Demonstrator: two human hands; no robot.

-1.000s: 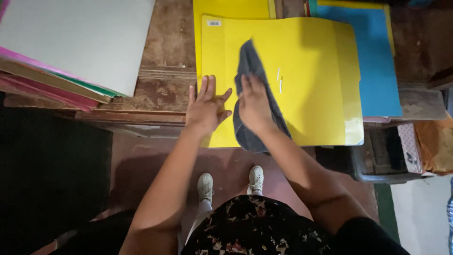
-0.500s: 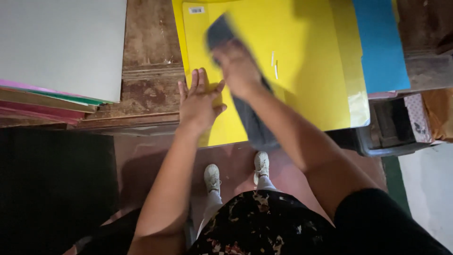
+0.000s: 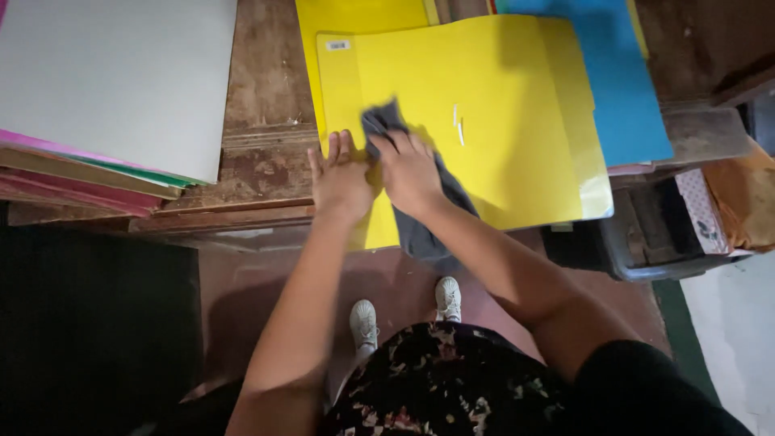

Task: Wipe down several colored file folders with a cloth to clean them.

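Note:
A yellow file folder (image 3: 500, 97) lies flat on a worn wooden table (image 3: 262, 105), with a small metal fastener near its middle. My left hand (image 3: 339, 179) rests flat with spread fingers on the folder's near left corner and the table beside it. My right hand (image 3: 410, 171) presses a dark grey cloth (image 3: 420, 230) onto the folder just right of the left hand. The cloth's tail hangs over the table's front edge under my forearm.
A second yellow folder (image 3: 355, 16) and a blue one (image 3: 622, 89) lie under and behind the top folder. A stack of coloured sheets topped by a pale grey board (image 3: 113, 81) sits at left. A dark bin (image 3: 646, 234) stands at right. My feet in white shoes (image 3: 363, 323) are below.
My right hand has drawn the cloth back from the folder's far left area to the near edge beside my left hand. The left hand has stayed put.

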